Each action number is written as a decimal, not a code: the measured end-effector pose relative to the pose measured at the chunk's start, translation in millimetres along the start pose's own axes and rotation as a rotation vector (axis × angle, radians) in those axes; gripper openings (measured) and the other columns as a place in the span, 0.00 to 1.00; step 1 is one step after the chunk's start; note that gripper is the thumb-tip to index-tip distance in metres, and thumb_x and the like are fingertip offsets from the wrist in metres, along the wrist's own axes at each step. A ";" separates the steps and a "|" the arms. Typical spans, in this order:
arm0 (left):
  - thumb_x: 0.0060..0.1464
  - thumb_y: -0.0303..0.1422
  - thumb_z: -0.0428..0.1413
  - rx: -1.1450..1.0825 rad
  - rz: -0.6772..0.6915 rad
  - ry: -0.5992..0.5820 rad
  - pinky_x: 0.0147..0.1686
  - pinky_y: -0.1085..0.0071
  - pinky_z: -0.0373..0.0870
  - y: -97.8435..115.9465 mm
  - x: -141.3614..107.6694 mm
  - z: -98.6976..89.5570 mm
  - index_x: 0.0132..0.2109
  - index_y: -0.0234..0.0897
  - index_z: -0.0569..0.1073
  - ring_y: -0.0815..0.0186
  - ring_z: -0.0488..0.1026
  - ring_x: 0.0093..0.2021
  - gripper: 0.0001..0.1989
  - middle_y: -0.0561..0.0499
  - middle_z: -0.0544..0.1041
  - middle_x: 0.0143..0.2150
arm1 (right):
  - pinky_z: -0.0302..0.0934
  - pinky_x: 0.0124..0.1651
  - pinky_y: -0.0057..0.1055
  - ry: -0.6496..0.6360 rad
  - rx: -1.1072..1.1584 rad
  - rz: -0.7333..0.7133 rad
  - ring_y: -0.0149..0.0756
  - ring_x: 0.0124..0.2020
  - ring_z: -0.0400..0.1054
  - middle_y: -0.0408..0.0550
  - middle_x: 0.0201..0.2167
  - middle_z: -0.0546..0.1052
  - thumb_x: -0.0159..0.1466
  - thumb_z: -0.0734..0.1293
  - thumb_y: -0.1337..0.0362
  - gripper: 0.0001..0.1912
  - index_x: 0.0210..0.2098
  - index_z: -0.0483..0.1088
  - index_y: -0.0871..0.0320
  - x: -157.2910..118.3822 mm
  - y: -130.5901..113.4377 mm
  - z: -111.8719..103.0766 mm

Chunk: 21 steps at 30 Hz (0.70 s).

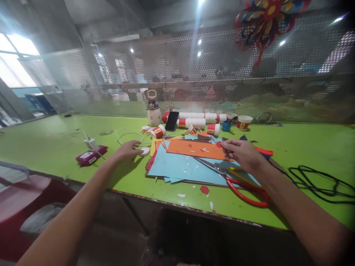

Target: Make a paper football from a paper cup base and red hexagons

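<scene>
My left hand [127, 150] hovers low over the table, thumb and fingers apart, beside a small white round disc [144, 151]. The thumb tip is close to the disc; whether it touches I cannot tell. My right hand [240, 152] is closed in a pinch over the paper stack, with a small red paper piece [219, 144] at its fingertips. Beneath it lie an orange sheet [180, 147] and light blue sheets [169, 166]. Large red-handled scissors [235, 184] rest partly on the paper, their blades pointing left. A second, yellow handle shows beside them.
Behind the paper are a phone [172, 121], a white bottle [154, 115], joined paper cups [194, 123], single cups [244, 122] and a blue jar [226, 126]. A purple power strip [91, 155] sits left, a black cord [318, 181] right. Paper scraps [204, 190] lie near the front edge.
</scene>
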<state>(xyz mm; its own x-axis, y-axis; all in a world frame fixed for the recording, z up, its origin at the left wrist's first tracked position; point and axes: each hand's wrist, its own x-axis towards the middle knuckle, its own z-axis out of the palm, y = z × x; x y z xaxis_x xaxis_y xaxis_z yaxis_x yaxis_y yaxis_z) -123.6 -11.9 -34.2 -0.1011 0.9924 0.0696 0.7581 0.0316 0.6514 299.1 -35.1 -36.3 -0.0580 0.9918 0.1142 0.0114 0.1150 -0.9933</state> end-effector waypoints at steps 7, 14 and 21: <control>0.37 0.40 0.64 0.123 0.074 0.025 0.45 0.58 0.67 3.8 10.1 22.9 0.48 0.36 0.75 0.45 0.73 0.48 0.28 0.37 0.77 0.50 | 0.59 0.22 0.22 0.015 -0.014 0.027 0.23 0.19 0.62 0.36 0.22 0.69 0.65 0.66 0.66 0.10 0.28 0.68 0.62 3.5 2.4 -4.9; 0.44 0.48 0.60 0.037 0.063 0.177 0.39 0.57 0.71 11.4 -3.3 -6.9 0.57 0.30 0.68 0.46 0.75 0.46 0.37 0.31 0.73 0.54 | 0.57 0.22 0.24 0.016 0.024 -0.015 0.24 0.19 0.61 0.39 0.18 0.69 0.53 0.75 0.58 0.15 0.23 0.70 0.62 1.4 -0.4 -3.8; 0.50 0.45 0.59 -0.244 0.348 0.030 0.44 0.62 0.72 72.2 -45.0 19.7 0.60 0.34 0.63 0.56 0.74 0.47 0.34 0.38 0.74 0.52 | 0.55 0.23 0.25 -0.011 0.041 -0.021 0.24 0.19 0.60 0.38 0.19 0.69 0.54 0.74 0.58 0.14 0.24 0.69 0.61 -2.2 -2.6 2.5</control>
<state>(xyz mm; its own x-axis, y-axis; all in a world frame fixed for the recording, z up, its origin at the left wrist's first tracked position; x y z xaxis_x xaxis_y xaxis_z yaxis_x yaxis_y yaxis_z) -51.7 -51.9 -5.2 0.1130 0.9349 0.3364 0.5763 -0.3374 0.7444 296.7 -37.7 -34.0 -0.0688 0.9885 0.1346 -0.0313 0.1327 -0.9907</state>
